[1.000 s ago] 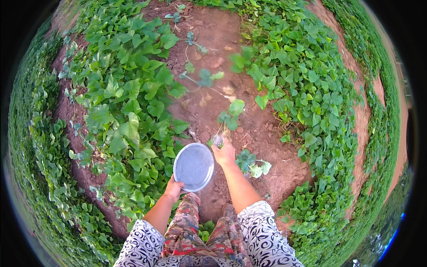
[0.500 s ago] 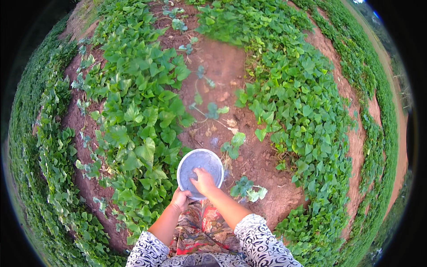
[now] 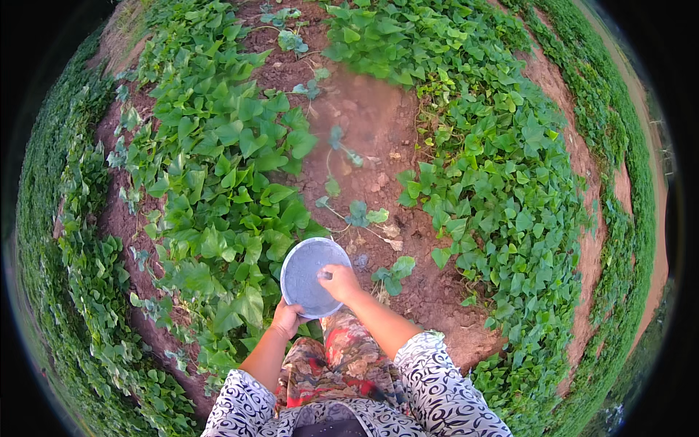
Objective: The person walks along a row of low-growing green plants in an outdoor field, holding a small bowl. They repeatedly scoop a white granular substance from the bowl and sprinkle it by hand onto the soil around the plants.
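Head view, lower centre: left hand (image 3: 288,320) grips bowl (image 3: 299,282) at its lower rim; right hand (image 3: 339,283), fingers curled, overlaps bowl's right side, hold unclear.

One round basin (image 3: 285,273) with a pale rim is observed, its opening faced upward. It is gripped at its near rim, toward the left, by the left hand (image 3: 287,320). Fine grey powder (image 3: 301,280) is contained inside, spread across the visible interior. The right side of the opening is partly covered by the right hand (image 3: 340,283), its fingers curled; contact with the powder cannot be confirmed.
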Available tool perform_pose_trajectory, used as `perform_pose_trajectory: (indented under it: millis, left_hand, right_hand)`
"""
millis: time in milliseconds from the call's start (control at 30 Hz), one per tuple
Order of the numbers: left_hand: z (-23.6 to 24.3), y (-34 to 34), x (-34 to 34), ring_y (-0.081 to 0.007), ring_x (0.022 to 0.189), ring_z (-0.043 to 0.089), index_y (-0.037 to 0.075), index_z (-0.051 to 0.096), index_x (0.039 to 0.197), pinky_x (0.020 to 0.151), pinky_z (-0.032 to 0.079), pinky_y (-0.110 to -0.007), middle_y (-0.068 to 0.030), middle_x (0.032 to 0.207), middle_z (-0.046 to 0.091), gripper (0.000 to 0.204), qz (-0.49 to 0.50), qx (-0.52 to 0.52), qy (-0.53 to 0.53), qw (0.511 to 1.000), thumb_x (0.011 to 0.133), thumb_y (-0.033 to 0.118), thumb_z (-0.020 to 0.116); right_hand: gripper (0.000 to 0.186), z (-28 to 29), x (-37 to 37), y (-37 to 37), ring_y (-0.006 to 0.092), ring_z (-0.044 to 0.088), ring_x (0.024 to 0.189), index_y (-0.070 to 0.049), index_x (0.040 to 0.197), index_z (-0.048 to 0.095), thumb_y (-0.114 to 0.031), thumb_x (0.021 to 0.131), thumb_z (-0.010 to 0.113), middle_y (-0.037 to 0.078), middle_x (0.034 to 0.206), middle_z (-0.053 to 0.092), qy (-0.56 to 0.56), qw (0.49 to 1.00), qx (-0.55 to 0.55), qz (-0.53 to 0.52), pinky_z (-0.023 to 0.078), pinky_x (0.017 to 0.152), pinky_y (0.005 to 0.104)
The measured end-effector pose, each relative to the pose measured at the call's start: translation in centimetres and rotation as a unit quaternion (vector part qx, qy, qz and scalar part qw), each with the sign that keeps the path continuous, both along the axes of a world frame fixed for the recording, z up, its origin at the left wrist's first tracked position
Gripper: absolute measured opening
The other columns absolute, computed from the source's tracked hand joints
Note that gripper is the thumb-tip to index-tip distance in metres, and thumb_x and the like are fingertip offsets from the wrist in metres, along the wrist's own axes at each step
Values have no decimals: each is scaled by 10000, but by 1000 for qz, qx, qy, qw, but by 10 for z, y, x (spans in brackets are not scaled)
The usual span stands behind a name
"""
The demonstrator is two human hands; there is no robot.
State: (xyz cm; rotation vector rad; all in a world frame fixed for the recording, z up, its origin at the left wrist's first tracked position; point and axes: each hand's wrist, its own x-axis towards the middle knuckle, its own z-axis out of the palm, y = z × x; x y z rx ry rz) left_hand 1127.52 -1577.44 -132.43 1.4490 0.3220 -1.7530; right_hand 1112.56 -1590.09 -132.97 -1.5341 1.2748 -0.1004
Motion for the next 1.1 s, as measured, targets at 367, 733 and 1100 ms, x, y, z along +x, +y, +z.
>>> perform_pose_trajectory:
  millis: [367,733,1100]
  left_hand:
    - [-17,-106,61,-318,1015,584,123,347,1326,765,561,-464,-121,1194,528,698,-86,99,-48,990,673,-86,476]
    - [61,-192,23,-338,1036,566,104,391,1280,751,551,-518,-133,1170,535,633,10,45,16,999,692,-124,453]
    - [48,-266,69,-344,968,595,-1,486,1172,834,519,-530,-158,1105,575,496,-23,1,36,999,683,-81,470]
  right_hand:
    - [533,-46,32,-159,365,579,1033,-61,1216,516,-256,752,693,204,1144,576,176,977,-102,-69,469,898,425]
    - [375,53,48,-166,393,615,931,16,1100,529,-268,860,573,253,979,624,253,962,82,65,494,824,453]
    - [231,36,77,-206,387,622,832,-48,869,668,-249,762,637,221,854,643,83,996,-21,16,493,754,448]
